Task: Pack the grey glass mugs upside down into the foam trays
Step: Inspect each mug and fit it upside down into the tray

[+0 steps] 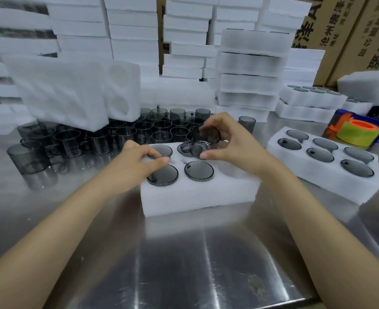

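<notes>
A person's bare forearms reached across a steel table (184, 253) toward a white foam tray (197, 195) lying just in front of them. Three grey glass mugs sat inverted in its pockets, bases up; the pockets at the tray's right end looked unfilled, though the right hand hid part of them. The left hand (139, 160) rested on the tray's left end, thumb and fingers loosely curled, touching the foam beside a seated mug and gripping nothing. The right hand (226, 141) held a fourth mug (204, 141), pinched by the wall between thumb and fingertips, over a rear pocket, apparently upside down, its handle side blurred. The glass appeared light but rigid, smooth and breakable; a hold around the wall, as here, seemed the safest, and the soft foam likely to give a little as the mug pressed in. To the right lay a filled tray (324, 166). Beyond the working tray stood a crowd of loose mugs (157, 128), upright. Stacks of foam (248, 70) rose behind. Cardboard cartons (349, 30) at far right carried Chinese print, "沧州" among the legible characters; the rest was cropped.
</notes>
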Demonstrator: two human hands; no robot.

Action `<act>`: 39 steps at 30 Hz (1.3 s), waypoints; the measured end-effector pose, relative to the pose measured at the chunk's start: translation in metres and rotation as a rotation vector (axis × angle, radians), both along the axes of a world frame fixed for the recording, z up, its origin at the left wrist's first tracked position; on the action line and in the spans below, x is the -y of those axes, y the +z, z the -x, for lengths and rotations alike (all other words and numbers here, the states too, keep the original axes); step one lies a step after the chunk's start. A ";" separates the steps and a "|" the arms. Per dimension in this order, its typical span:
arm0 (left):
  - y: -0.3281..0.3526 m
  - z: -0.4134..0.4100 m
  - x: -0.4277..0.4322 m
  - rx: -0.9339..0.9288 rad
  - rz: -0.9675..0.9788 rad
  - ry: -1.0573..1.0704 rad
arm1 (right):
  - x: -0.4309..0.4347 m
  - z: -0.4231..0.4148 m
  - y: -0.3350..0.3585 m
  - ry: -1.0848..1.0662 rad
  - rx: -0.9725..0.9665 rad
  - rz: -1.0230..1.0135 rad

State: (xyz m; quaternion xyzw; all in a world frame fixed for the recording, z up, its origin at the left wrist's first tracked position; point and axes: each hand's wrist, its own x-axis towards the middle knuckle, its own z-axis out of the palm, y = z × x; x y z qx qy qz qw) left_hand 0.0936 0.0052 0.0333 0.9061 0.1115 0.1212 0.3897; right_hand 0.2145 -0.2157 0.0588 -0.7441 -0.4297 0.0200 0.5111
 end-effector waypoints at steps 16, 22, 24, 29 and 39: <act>0.011 0.012 0.021 0.638 -0.636 -0.117 | -0.020 0.021 -0.002 -0.115 0.712 -0.057; 0.015 0.013 0.026 0.576 -0.864 -0.096 | -0.022 0.025 -0.002 -0.071 0.804 0.015; 0.016 0.014 0.028 0.568 -0.927 -0.104 | -0.023 0.028 -0.003 -0.040 0.836 0.046; 0.021 0.016 0.028 0.582 -0.983 -0.147 | -0.023 0.032 -0.001 -0.031 0.864 0.081; 0.017 0.015 0.028 0.516 -0.969 -0.099 | -0.023 0.035 0.000 -0.028 0.883 0.082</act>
